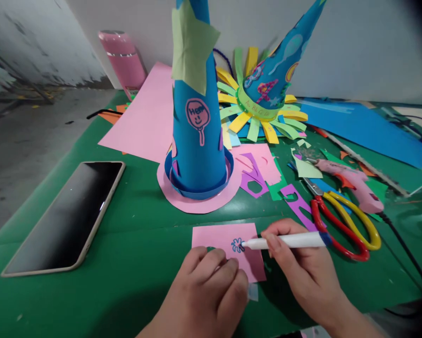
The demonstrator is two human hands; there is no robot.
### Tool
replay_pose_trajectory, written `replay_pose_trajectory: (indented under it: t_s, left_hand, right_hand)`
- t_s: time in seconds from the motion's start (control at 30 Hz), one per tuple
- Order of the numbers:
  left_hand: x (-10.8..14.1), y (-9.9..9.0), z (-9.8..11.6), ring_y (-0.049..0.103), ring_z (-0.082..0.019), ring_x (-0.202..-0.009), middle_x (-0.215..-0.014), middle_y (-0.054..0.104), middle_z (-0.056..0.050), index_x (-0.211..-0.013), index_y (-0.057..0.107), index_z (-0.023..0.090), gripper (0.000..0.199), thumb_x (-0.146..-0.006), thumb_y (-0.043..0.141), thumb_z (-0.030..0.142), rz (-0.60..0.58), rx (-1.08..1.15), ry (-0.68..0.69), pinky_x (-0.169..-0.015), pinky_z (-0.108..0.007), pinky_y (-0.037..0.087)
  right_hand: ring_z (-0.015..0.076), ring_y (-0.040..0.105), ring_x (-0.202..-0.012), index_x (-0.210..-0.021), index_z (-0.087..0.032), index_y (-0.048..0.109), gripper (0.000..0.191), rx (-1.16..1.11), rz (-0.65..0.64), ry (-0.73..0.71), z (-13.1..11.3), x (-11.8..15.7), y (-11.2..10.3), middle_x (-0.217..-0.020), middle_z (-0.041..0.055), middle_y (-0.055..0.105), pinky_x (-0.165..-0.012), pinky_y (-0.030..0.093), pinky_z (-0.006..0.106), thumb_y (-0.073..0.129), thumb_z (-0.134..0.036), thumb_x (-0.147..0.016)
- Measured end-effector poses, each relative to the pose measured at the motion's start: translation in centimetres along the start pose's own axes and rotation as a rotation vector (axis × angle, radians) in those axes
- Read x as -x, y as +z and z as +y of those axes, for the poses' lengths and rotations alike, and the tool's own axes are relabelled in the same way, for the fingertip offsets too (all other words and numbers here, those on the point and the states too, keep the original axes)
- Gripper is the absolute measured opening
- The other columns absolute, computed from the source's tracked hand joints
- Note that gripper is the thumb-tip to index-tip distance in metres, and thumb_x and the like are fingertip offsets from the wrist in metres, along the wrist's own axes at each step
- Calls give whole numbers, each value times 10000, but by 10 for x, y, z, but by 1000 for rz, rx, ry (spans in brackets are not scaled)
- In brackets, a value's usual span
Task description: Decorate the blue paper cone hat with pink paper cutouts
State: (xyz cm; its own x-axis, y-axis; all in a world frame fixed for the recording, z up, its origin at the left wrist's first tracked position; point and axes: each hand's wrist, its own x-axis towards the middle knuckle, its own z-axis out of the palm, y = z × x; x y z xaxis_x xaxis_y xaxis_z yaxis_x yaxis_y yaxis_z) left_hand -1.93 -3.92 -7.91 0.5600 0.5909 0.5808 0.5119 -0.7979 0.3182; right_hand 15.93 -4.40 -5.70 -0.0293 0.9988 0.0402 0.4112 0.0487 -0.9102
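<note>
Head view: at the lower centre of the frame, the right hand (300, 265) pinches a white marker (297, 240), its tip at a blue flower drawing (236, 244) on the pink paper (216, 234). The left hand (211, 288) rests there, fingers curled; whether it grips, I cannot tell.

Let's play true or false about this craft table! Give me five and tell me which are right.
1. The right hand holds a white marker. True.
2. The left hand holds the marker's cap. False: the left hand is at the small pink paper.
3. The scissors have red and yellow handles. True.
4. The phone lies right of the tall blue cone. False: the phone lies left of the cone.
5. A smiley face is on the cone. True.
</note>
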Motion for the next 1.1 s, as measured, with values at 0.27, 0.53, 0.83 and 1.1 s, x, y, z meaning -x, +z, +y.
replay_pose_trajectory:
  t_s: [0.27,0.53,0.83,1.1]
  left_hand:
    - [0,-1,1,550,-177,-648,-665,642,-33,-812,574,142,206,-843,372,121,5,-34,21,-552,-323,423]
    - [0,-1,1,559,-188,-656,-670,645,-43,-819,573,149,219,-848,356,132,-15,-41,21,-556,-333,450]
    - [-1,-1,2,570,-182,-665,-661,636,-33,-817,560,161,193,-837,374,114,-9,-38,-1,-603,-335,462]
    - [-1,-1,1,567,-183,-663,-663,635,-39,-823,568,161,210,-849,361,137,-14,-42,6,-588,-326,462]
  right_hand:
    - [86,390,-470,-825,-224,517,81,53,-14,-11,-2,-1,1,-563,-62,425,-437,328,204,451,-255,-860]
    - [88,402,-461,-819,-227,523,84,76,-15,-11,-3,1,0,-559,-57,431,-427,334,204,457,-265,-855]
    - [91,407,-472,-810,-233,522,86,93,-5,-6,-2,-1,1,-563,-58,444,-445,344,208,460,-271,-855]
    - [85,382,-434,-789,-219,520,89,102,14,-24,-2,-1,1,-522,-66,403,-413,319,212,469,-259,-849]
